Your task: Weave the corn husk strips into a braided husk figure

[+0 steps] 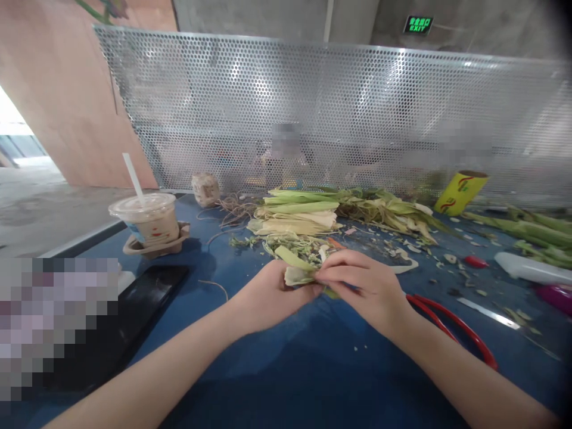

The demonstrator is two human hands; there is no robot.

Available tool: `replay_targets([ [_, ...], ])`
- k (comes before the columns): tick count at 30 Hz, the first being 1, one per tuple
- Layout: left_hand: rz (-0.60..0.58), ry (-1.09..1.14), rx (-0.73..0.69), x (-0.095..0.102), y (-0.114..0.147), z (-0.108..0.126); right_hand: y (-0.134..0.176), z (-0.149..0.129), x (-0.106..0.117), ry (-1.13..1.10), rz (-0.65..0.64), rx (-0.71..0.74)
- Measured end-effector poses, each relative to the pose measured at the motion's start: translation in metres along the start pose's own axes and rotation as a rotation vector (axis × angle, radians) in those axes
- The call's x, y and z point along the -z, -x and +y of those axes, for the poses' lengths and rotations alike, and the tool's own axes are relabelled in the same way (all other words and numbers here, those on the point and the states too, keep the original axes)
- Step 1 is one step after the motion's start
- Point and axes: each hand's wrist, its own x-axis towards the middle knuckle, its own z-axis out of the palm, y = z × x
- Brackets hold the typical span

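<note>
My left hand is closed round a small folded piece of pale green corn husk. At the right edge of that piece my right hand pinches with thumb and fingertips, touching my left thumb. The fingertips partly cover what they grip. Just beyond my hands lies a heap of small green sprigs and scraps. Behind it rests a stack of flattened corn husks, pale in front and greener at the back. Red-handled scissors lie by my right forearm, their blades hidden.
An iced drink cup with a straw stands in a cardboard holder at left, near a black tablet. Twine, more husks, a yellow tube and a thin blade lie around. A perforated metal screen bounds the back.
</note>
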Motion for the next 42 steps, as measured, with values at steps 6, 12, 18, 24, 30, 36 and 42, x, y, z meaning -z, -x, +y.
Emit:
replay_targets([
  [6, -0.054, -0.089, -0.012, 0.006, 0.0, 0.001, -0.006, -0.004, 0.008, -0.038, -0.01, -0.087],
  [12, -0.122, -0.084, -0.053, -0.003, 0.0, -0.004, -0.01, -0.011, 0.012, 0.025, -0.088, 0.049],
  [18, -0.145, -0.066, 0.012, 0.001, 0.0, -0.002, -0.008, -0.013, 0.015, -0.19, -0.151, 0.082],
  [24, -0.094, -0.132, -0.018, 0.007, 0.001, 0.003, -0.01, -0.009, 0.019, -0.044, -0.061, 0.113],
  [30, -0.152, -0.069, -0.015, 0.008, 0.001, 0.007, -0.008, -0.004, 0.018, -0.032, -0.073, 0.165],
  [36, -0.211, 0.009, -0.038, 0.007, 0.001, 0.006, -0.008, -0.006, 0.021, -0.101, -0.108, 0.066],
  [42, -0.187, -0.071, -0.115, 0.007, 0.001, 0.005, -0.01, -0.01, 0.024, -0.152, -0.129, 0.0],
])
